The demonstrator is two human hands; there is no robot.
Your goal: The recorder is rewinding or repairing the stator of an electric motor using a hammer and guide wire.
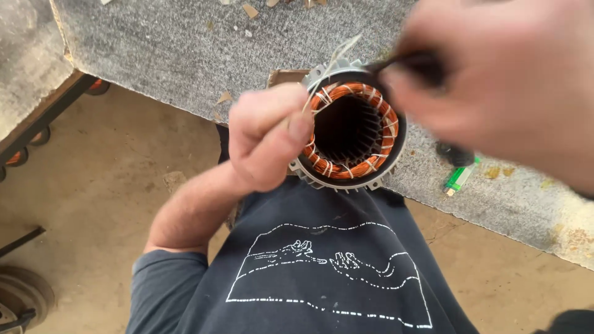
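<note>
Up close, round motor stator (352, 127), tied copper windings (382, 114)

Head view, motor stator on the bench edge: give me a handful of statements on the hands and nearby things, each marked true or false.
1. The stator has copper-coloured windings tied with pale cord. True.
2. The left hand lies flat on the bench. False: it is raised at the stator's rim, its grip pinched on a thin pale cord.
3. The right hand holds a dark, slim tool over the stator. True, though motion blur hides what kind of tool.
4. A green lighter sits inside the stator bore. False: it lies on the grey bench covering, right of the stator.
</note>
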